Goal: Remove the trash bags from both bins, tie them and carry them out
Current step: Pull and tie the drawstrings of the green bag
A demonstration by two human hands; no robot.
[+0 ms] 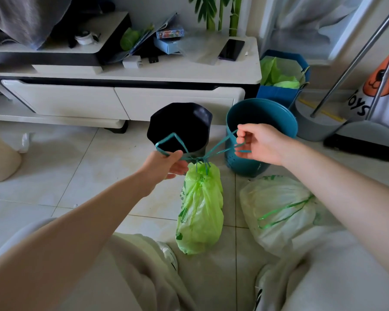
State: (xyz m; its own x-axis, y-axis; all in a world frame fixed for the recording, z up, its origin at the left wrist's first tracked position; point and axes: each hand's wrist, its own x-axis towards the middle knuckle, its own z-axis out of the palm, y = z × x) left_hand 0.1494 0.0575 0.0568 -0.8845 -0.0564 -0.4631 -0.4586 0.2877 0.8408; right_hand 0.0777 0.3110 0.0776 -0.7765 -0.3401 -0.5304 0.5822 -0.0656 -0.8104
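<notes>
Left hand (pixel 166 162) pinched one teal drawstring loop (pixel 171 142); right hand (pixel 256 144) pinched other, pulled apart above cinched green trash bag (pixel 200 212). White tied bag (pixel 279 212) lay beside.

Between your hands: lime-green bag (pixel 200 212), teal drawstring (pixel 220 147). Beyond your left hand (pixel 166 163): black bin (pixel 180 126). Behind your right hand (pixel 259 144): teal bin (pixel 261 135). Beneath your right forearm: whitish bag (pixel 279 212), green print, possibly lettering.
</notes>
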